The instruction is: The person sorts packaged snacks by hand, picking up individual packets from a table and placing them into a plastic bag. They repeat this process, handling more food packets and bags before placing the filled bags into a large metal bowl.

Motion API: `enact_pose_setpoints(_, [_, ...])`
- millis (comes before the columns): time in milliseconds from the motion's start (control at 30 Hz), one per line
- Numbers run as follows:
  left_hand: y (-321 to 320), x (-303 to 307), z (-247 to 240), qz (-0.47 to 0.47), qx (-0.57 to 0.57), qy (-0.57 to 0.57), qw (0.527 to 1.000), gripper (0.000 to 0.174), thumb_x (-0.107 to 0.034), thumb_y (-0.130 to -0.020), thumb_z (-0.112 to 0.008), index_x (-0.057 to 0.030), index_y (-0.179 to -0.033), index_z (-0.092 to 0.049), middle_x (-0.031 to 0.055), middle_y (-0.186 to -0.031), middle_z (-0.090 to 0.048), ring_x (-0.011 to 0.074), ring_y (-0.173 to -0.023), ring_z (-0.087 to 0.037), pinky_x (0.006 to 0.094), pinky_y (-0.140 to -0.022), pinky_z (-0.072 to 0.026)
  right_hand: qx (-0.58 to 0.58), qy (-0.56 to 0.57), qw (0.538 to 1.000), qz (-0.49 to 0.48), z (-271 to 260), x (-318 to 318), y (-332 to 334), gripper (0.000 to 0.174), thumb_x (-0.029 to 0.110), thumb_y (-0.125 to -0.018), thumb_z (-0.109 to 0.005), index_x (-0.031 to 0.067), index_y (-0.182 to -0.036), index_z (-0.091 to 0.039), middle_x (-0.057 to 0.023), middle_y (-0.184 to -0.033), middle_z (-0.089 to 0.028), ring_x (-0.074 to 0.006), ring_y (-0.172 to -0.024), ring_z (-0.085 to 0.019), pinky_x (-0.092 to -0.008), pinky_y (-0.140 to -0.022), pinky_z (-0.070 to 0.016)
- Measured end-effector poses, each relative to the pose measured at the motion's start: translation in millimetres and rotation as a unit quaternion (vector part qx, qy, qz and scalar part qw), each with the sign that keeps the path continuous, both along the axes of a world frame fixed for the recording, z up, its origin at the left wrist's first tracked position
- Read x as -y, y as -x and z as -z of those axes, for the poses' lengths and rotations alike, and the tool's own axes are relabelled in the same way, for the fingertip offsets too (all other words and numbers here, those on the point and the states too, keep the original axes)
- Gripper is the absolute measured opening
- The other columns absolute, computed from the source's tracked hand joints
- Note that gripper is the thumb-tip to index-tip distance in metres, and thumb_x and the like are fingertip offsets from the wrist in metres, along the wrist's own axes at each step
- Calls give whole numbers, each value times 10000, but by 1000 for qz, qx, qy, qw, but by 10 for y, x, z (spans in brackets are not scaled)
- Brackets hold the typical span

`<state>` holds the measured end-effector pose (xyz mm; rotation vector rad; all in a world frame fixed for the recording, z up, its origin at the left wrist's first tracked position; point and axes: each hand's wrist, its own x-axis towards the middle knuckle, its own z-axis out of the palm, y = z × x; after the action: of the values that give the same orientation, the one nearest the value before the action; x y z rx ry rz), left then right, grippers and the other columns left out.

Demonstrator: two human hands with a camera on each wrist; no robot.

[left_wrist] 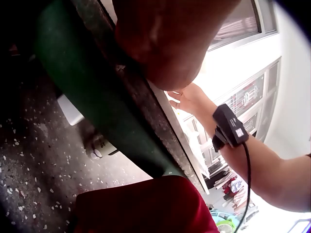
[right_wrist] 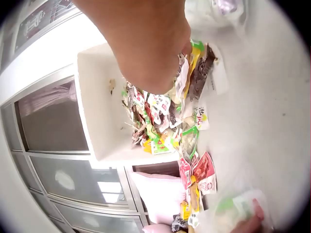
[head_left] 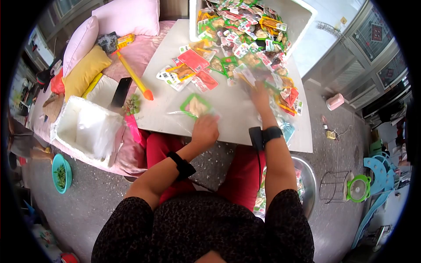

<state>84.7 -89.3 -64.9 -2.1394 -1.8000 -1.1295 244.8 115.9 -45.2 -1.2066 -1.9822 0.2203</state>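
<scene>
"Plastic bag point(head_left: 187, 117) on the table point(head_left: 153, 116): which hand has it?"

"The left hand point(head_left: 205, 131), fingers bent, pinching its near edge. A green-edged snack packet point(head_left: 194, 106) shows through the clear plastic."

"And the right hand point(head_left: 259, 94)?"

"Out among loose snack packets point(head_left: 287, 94), just outside the white foam box point(head_left: 302, 18). It's blurred, so how far its fingers are spread, or whether they grip anything, one cannot tell."

"What fills the box?"

"A heap of mixed snack packets point(head_left: 245, 30)."
</scene>
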Motion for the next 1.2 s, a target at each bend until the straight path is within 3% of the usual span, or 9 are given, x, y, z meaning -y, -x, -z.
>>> enact_pose_setpoints(233, [22,2,-21,21,4,-14,1000,107,-69,-593,-515,-34,-688,-480,108,-814,-476,284,-858,-445,379,-731,-348,174,-21,982,65,-206,-173,493,499,311,-629,-594,88,-1052,-452,-135,-1150,-402,-336,-1060,-369,-505,-818,-326])
enact_pose_setpoints(367, [14,8,-74,16,8,-25,1000,95,-76,-593,-513,-39,-675,-483,110,-788,-470,283,-824,-445,378,-726,-348,266,-14,964,10,355,-634,497,417,228,-627,-545,85,-1013,-478,-131,-1115,-443,-349,-1059,-381,-550,-815,-300])
enact_pose_setpoints(467, [15,29,-71,22,13,-2,1000,126,-65,-592,-526,-28,-708,-492,103,-871,-496,279,-926,-444,385,-786,-344,298,-4,954,-25,269,-321,386,362,157,-621,-500,85,-975,-495,-120,-1098,-466,-356,-1068,-379,-546,-839,-281])
enact_pose_setpoints(633, [21,28,-56,16,-4,7,1000,118,-79,-599,-520,-31,-704,-497,92,-863,-500,276,-921,-446,378,-789,-346,253,-17,959,-129,258,126,136,331,95,-612,-473,99,-941,-508,-96,-1098,-475,-309,-1083,-388,-531,-868,-253])
enact_pose_setpoints(933, [-2,5,-54,9,-19,-42,999,109,-107,-601,-495,-35,-683,-502,105,-793,-492,269,-833,-456,380,-730,-359,179,-70,980,-52,292,279,188,301,145,-666,-496,100,-964,-490,-48,-1098,-457,-243,-1088,-380,-515,-806,-315])
enact_pose_setpoints(1033, [-16,12,-70,5,-33,-46,998,135,-104,-603,-496,-30,-714,-516,101,-838,-508,268,-871,-458,380,-747,-357,202,-14,979,7,83,356,304,306,156,-663,-503,86,-960,-491,-47,-1051,-469,-245,-1055,-397,-529,-761,-338])
enact_pose_setpoints(1067, [-17,14,-71,2,-40,-43,998,145,-103,-605,-496,-27,-726,-521,99,-856,-514,267,-886,-458,380,-754,-356,219,11,975,21,-72,456,322,291,189,-672,-507,76,-939,-498,-55,-982,-499,-272,-952,-457,-493,-727,-375])
enact_pose_setpoints(1167, [-17,11,-30,0,-33,-36,999,157,-98,-615,-497,-28,-752,-528,94,-897,-517,274,-921,-453,383,-775,-352,226,-34,965,-129,36,257,222,287,225,-662,-535,64,-899,-504,-80,-897,-523,-301,-826,-498,-442,-702,-405])
enact_pose_setpoints(1200, [-15,11,-23,4,-31,-31,999,160,-95,-616,-500,-28,-758,-528,93,-898,-516,276,-925,-451,386,-777,-350,224,-71,966,-108,-32,222,144,310,238,-655,-549,57,-903,-505,-87,-872,-527,-305,-795,-504,-429,-695,-411])
